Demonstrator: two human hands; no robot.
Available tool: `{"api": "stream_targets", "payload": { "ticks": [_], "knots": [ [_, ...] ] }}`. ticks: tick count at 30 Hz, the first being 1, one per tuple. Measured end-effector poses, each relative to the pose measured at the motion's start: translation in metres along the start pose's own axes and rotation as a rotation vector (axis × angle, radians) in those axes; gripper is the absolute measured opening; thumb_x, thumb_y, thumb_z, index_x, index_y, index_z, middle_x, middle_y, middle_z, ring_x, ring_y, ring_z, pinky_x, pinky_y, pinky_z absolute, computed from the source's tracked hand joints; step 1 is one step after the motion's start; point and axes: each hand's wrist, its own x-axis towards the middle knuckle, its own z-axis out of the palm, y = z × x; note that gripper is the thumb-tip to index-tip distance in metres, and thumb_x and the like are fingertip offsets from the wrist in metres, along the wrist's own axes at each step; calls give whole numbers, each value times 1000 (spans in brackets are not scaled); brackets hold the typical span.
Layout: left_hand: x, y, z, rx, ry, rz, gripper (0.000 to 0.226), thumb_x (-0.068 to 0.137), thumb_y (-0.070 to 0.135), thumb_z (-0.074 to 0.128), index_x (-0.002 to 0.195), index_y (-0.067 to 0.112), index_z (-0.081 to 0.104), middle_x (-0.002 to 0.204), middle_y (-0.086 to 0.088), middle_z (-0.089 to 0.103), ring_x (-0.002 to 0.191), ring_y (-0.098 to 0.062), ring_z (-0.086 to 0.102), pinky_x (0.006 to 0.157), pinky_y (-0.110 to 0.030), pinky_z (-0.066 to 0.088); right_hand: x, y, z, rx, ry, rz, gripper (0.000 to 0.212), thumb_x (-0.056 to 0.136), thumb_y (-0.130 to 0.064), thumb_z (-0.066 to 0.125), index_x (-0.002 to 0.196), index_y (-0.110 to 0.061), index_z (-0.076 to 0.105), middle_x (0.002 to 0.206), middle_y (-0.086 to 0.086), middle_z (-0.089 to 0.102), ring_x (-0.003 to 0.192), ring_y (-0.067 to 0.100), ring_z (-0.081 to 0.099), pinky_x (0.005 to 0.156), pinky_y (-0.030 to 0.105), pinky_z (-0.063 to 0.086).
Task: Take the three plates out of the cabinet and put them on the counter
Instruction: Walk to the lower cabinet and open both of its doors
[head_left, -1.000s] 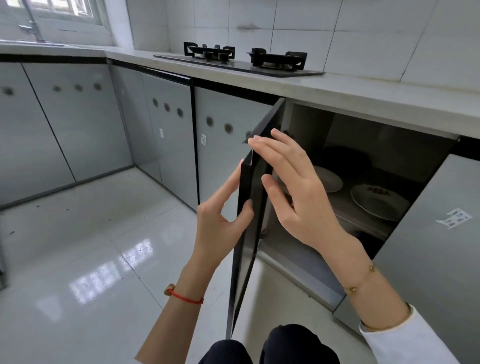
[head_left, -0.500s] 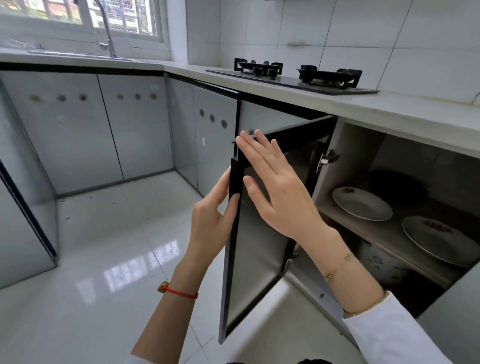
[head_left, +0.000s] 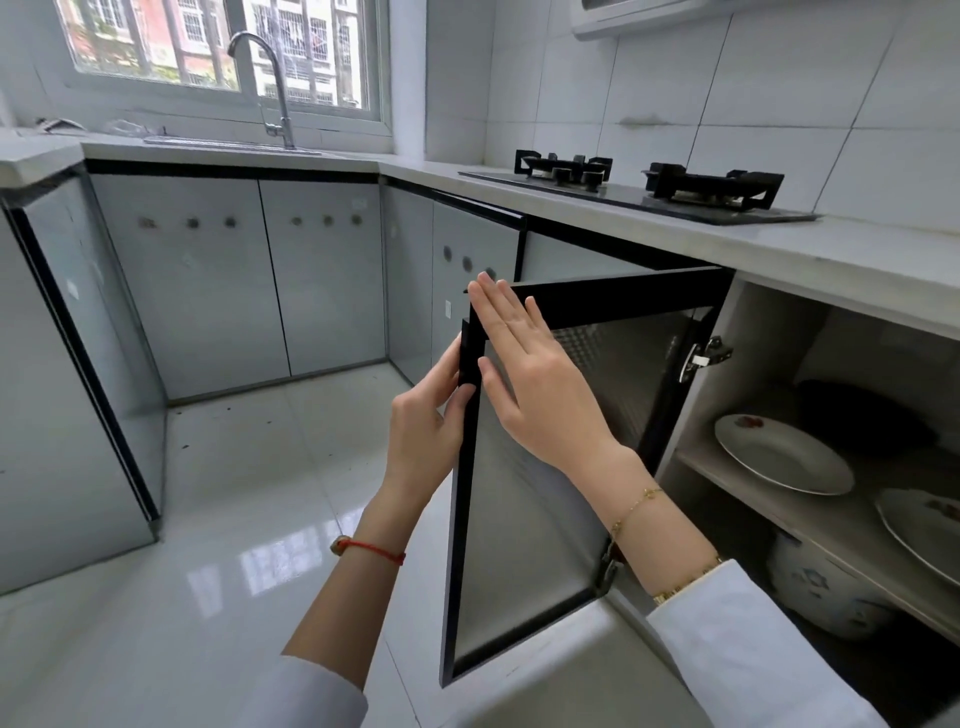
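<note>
The black-framed cabinet door with a patterned translucent panel (head_left: 545, 467) stood swung well out from the opening, its free vertical edge toward the room. The left hand (head_left: 426, 431) gripped that free edge, thumb on the inner side and fingers curled round the outer face. The right hand (head_left: 535, 384) lay flat against the inner side of the panel near the top corner, fingers straight and spread a little, holding nothing. A red cord sat on the left wrist and a thin gold chain on the right; both arms wore white sleeves.

The cabinet mouth was open and unobstructed right of the door hinge. On the pale inner shelf (head_left: 810, 519) sat a white shallow plate with a small red motif (head_left: 779, 457), and just beside it, toward the right edge of view, a second white patterned plate (head_left: 924, 530), cut off by the frame. Behind them was a dark round shape; I could not tell what it was. Below the shelf stood a white ceramic pot with blue marks (head_left: 821, 592).

The light stone counter (head_left: 779, 249) ran above, with bare room right of the black two-burner gas hob (head_left: 649, 187). A chrome tap (head_left: 270, 78) stood under the window. The glossy white tile floor (head_left: 234, 493) was open left of the door.
</note>
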Motion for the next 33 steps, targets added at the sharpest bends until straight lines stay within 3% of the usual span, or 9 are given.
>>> {"api": "stream_targets", "payload": {
  "ticks": [13, 17, 18, 22, 27, 33],
  "knots": [
    [-7, 8, 5, 42, 48, -13, 57, 92, -2, 55, 143, 21, 47, 131, 8, 62, 120, -2, 59, 101, -21, 47, -6, -2, -15, 118, -54, 21, 62, 98, -14, 45, 152, -12, 15, 161, 0, 13, 149, 9, 5, 123, 34, 9],
    [-14, 19, 7, 226, 127, 31, 57, 89, 4, 63, 141, 21, 49, 131, 5, 62, 115, 0, 59, 95, -3, 39, -15, -2, -28, 114, -39, 39, 62, 99, -17, 46, 152, -12, 16, 161, 0, 14, 149, 10, 5, 123, 34, 8],
    [-18, 25, 9, 256, 166, 49, 57, 88, 3, 64, 141, 19, 50, 134, 5, 60, 119, -2, 57, 98, -4, 38, -18, -1, -32, 106, -21, 56, 61, 99, -18, 46, 152, -12, 17, 161, 1, 15, 149, 10, 6, 123, 34, 8],
    [-32, 46, 17, 268, 296, 199, 47, 91, -1, 59, 137, 10, 53, 140, 1, 55, 134, -13, 48, 109, -34, 42, -34, 6, -51, 33, 30, 123, 57, 99, -22, 46, 150, -11, 25, 158, 2, 27, 149, 14, 11, 123, 33, 9],
    [-38, 60, 31, 202, 152, 326, 44, 92, 2, 62, 135, 4, 54, 139, -5, 55, 133, -15, 50, 106, -39, 45, -64, 23, -79, -75, 23, 207, 53, 99, -25, 46, 148, -13, 31, 154, 0, 34, 148, 14, 15, 123, 36, 13],
    [-36, 72, 74, 115, -43, 311, 48, 90, 7, 66, 136, 5, 52, 140, -5, 54, 135, -16, 46, 112, -35, 38, -106, 43, -117, -184, 47, 349, 51, 99, -28, 45, 147, -16, 33, 152, -2, 38, 147, 12, 19, 121, 36, 20]
  ]
}}
